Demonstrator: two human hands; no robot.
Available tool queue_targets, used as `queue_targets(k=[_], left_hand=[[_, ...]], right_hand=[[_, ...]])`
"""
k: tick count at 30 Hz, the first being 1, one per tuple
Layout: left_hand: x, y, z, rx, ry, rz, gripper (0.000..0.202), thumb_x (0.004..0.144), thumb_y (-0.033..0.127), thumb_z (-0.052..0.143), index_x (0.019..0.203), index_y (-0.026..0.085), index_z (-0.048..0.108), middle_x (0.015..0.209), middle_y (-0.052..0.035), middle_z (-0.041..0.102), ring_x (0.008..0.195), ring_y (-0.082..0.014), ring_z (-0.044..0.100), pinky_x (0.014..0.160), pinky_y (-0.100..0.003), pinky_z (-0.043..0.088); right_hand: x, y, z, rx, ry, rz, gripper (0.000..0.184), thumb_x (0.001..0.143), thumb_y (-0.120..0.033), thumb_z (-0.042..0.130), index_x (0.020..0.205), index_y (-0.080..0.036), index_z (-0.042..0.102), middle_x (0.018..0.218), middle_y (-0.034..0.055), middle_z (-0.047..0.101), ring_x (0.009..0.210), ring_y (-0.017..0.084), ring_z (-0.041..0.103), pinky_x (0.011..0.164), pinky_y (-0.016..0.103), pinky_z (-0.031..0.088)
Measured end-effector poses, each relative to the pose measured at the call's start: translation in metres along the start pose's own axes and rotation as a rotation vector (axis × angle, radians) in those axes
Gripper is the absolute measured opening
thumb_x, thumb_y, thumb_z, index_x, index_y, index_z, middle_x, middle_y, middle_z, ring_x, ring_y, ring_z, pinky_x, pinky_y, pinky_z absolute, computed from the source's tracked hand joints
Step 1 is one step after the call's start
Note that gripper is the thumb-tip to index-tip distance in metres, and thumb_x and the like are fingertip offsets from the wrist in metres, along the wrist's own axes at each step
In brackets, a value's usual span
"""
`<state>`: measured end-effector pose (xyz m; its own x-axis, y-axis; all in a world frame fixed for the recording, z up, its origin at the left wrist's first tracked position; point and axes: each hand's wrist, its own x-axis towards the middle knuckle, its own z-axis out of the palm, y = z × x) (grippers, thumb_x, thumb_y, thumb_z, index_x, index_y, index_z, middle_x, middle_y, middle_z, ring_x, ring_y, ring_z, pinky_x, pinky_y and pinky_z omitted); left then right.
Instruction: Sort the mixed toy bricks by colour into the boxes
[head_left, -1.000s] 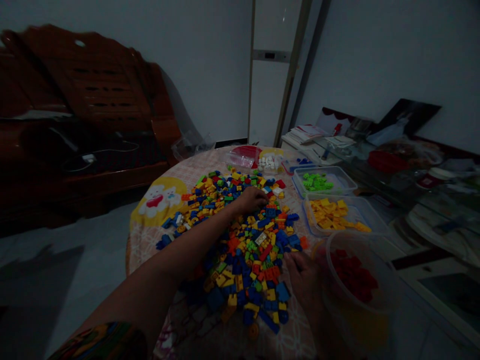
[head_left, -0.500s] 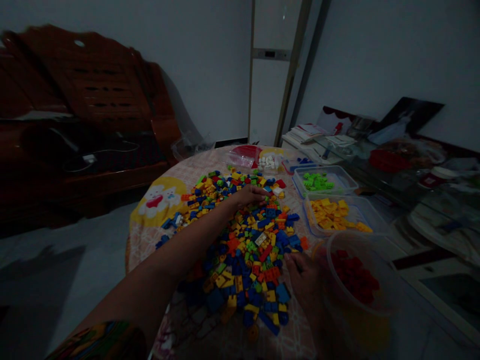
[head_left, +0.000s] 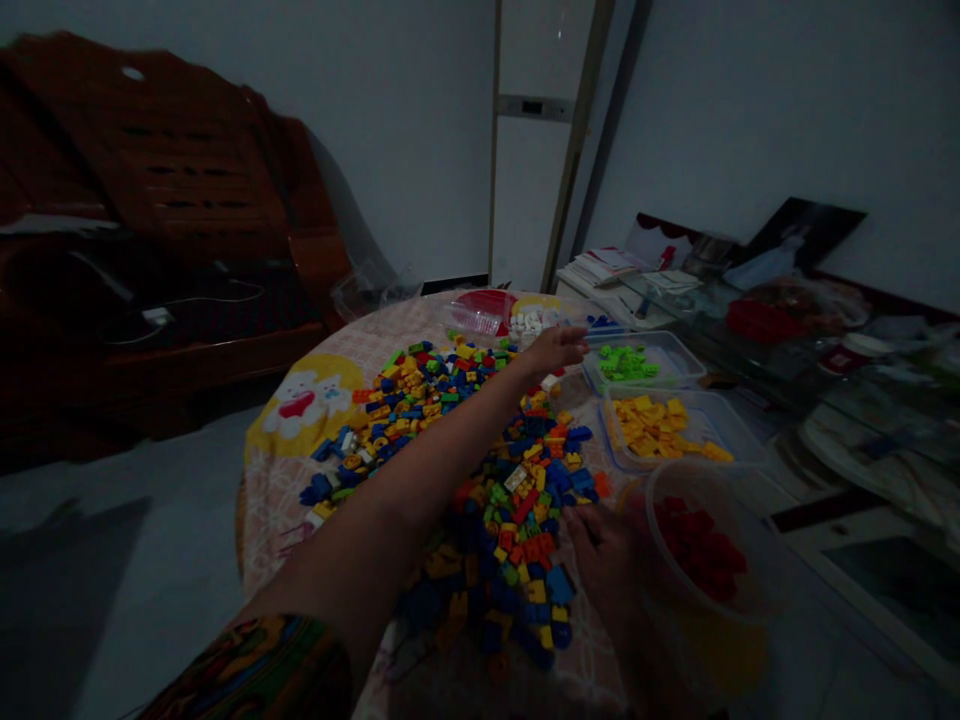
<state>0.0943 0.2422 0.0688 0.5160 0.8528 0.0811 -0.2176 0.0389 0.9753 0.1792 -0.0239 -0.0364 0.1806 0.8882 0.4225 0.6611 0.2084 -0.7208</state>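
Observation:
My left hand (head_left: 556, 350) reaches across a heap of mixed toy building bricks (head_left: 465, 375). Its fingers stretch towards the near-left corner of a clear tub of green bricks (head_left: 628, 364), and no brick shows in them. At the heap's right edge rests my right hand (head_left: 600, 550), thumb and fingers curled together. Whatever they may hold is too dark to make out. Beside that hand is a round clear tub with red bricks (head_left: 697, 548). Yellow bricks (head_left: 649, 425) fill part of a rectangular tub behind it.
White bricks (head_left: 529, 321) and blue bricks (head_left: 602, 321) are in containers at the table's far side. A patterned cloth (head_left: 262, 520) covers the round table. A glass table (head_left: 750, 350) with clutter stands right; a wooden bench (head_left: 187, 200) stands left.
My left hand has moved right and away from me, from over the heap to near the green-brick tub. My right hand has stayed at the heap's edge. The view has shifted slightly.

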Motion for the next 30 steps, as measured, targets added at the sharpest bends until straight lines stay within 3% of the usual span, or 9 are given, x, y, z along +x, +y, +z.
queue_targets(k=[6, 10, 13, 17, 20, 25, 30], left_hand=[[-0.059, 0.008, -0.076, 0.401, -0.046, 0.005, 0.031, 0.077, 0.017, 0.069, 0.107, 0.010, 0.071, 0.094, -0.0090, 0.075, 0.081, -0.0149, 0.069, 0.081, -0.031, 0.055], [-0.087, 0.001, -0.110, 0.885, -0.007, -0.015, 0.024, 0.074, 0.019, 0.067, 0.095, 0.015, 0.077, 0.076, -0.0014, 0.074, 0.073, -0.0159, 0.068, 0.071, -0.024, 0.051], [-0.099, -0.006, -0.114, 1.135, -0.024, -0.028, 0.020, 0.071, 0.018, 0.067, 0.088, 0.017, 0.079, 0.077, -0.0003, 0.076, 0.076, -0.0165, 0.068, 0.073, -0.022, 0.049], [-0.106, -0.014, -0.101, 1.230, -0.130, -0.034, 0.021, 0.070, 0.020, 0.069, 0.088, 0.018, 0.080, 0.080, -0.0002, 0.075, 0.077, -0.0159, 0.067, 0.072, -0.021, 0.045], [-0.106, -0.020, -0.093, 1.275, -0.100, -0.015, 0.019, 0.066, 0.019, 0.071, 0.083, 0.018, 0.079, 0.079, -0.0018, 0.074, 0.076, -0.0161, 0.065, 0.069, -0.022, 0.044], [-0.105, -0.020, -0.097, 1.082, -0.010, -0.047, 0.008, 0.066, 0.020, 0.069, 0.071, 0.016, 0.075, 0.064, 0.0004, 0.067, 0.068, -0.0138, 0.060, 0.062, -0.020, 0.039], [-0.109, -0.019, -0.108, 0.764, -0.007, -0.129, 0.017, 0.071, 0.026, 0.064, 0.060, 0.013, 0.065, 0.052, 0.0034, 0.055, 0.053, -0.0086, 0.047, 0.053, -0.018, 0.035]], right_hand=[[-0.001, 0.005, 0.002, 0.020, -0.021, 0.007, 0.035, 0.094, -0.038, 0.052, 0.067, -0.019, 0.063, 0.063, 0.0004, 0.061, 0.062, 0.015, 0.058, 0.061, 0.026, 0.043], [-0.003, 0.006, 0.002, 0.017, -0.052, 0.046, 0.038, 0.095, -0.042, 0.052, 0.068, -0.019, 0.064, 0.065, 0.0008, 0.062, 0.064, 0.016, 0.058, 0.063, 0.026, 0.043], [-0.003, 0.005, 0.002, 0.007, -0.055, 0.071, 0.039, 0.095, -0.044, 0.052, 0.069, -0.019, 0.065, 0.067, 0.0018, 0.064, 0.066, 0.017, 0.059, 0.064, 0.027, 0.043], [-0.002, 0.003, 0.001, 0.011, -0.045, 0.086, 0.038, 0.094, -0.045, 0.052, 0.071, -0.019, 0.066, 0.068, 0.0018, 0.065, 0.067, 0.017, 0.060, 0.065, 0.027, 0.044], [-0.001, 0.001, 0.000, 0.007, -0.043, 0.080, 0.039, 0.094, -0.045, 0.051, 0.068, -0.019, 0.064, 0.065, 0.0010, 0.063, 0.064, 0.016, 0.059, 0.063, 0.027, 0.043], [-0.001, 0.002, 0.001, 0.006, -0.035, 0.071, 0.038, 0.094, -0.044, 0.052, 0.067, -0.020, 0.062, 0.064, 0.0004, 0.061, 0.063, 0.016, 0.058, 0.062, 0.027, 0.043], [-0.002, 0.005, 0.003, 0.017, -0.048, 0.070, 0.038, 0.095, -0.043, 0.051, 0.068, -0.019, 0.062, 0.065, 0.0007, 0.062, 0.064, 0.016, 0.058, 0.062, 0.026, 0.043]])
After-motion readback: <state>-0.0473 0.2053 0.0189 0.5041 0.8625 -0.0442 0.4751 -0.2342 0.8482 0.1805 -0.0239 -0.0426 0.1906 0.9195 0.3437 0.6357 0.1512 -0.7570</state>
